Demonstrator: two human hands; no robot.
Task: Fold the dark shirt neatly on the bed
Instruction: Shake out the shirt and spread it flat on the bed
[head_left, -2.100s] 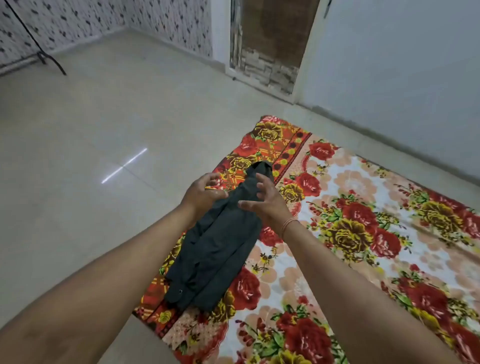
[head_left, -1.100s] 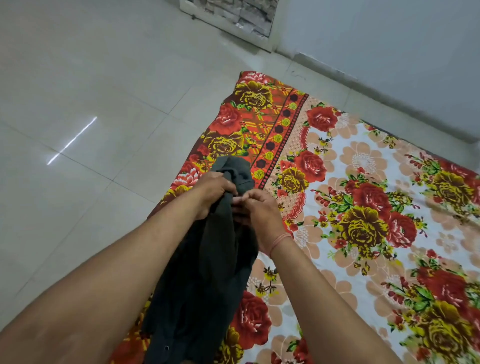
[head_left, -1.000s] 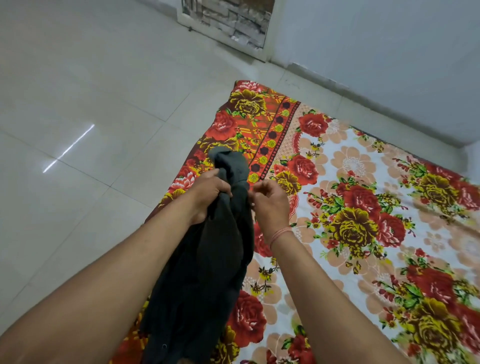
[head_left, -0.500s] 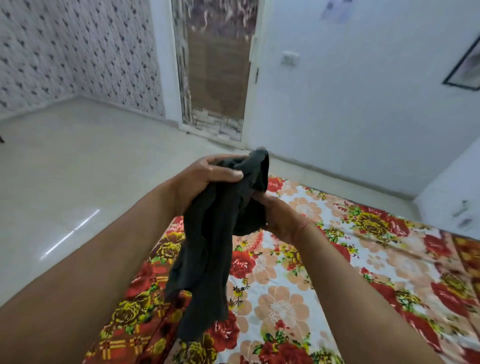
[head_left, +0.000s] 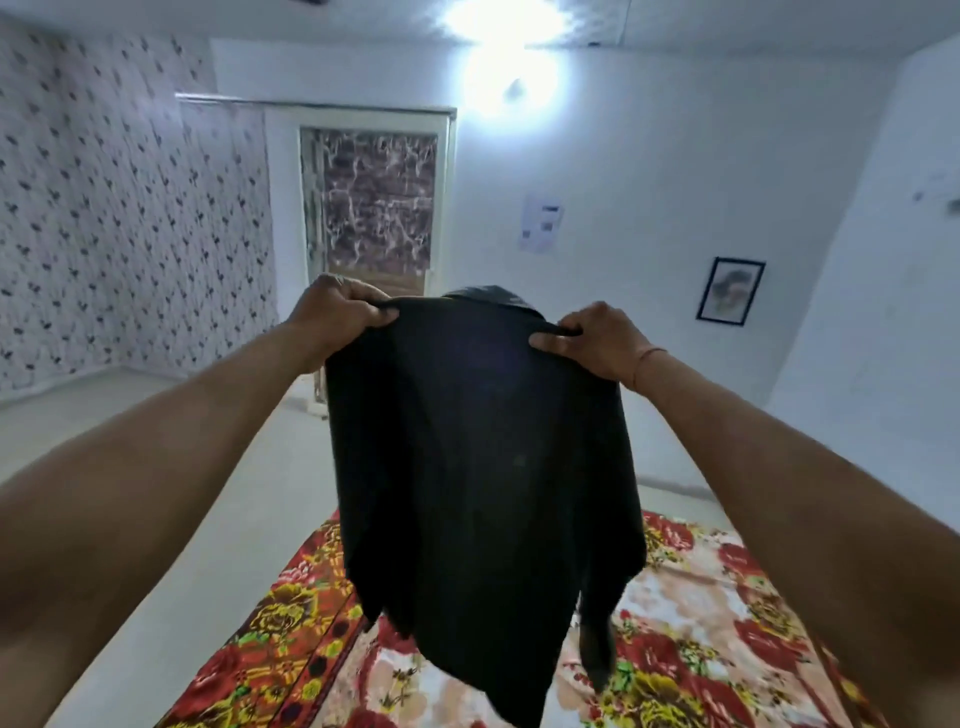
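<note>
Your hands: two, left hand (head_left: 337, 317) and right hand (head_left: 597, 340)
Dark shirt (head_left: 483, 467): one
Floral bedspread (head_left: 701, 623): one
Framed picture (head_left: 730, 291): one
Door (head_left: 376, 208): one

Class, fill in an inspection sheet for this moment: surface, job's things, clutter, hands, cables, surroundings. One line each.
Surface: floral bedspread lying flat below the raised garment.
Job's things: dark shirt held up in the air, hanging open, collar at the top.
Clutter: nothing seen.
Hands: left hand and right hand each grip a shoulder of the shirt.
Cables: nothing seen.
Surroundings: patterned wallpaper, door, framed picture, wall light.
</note>
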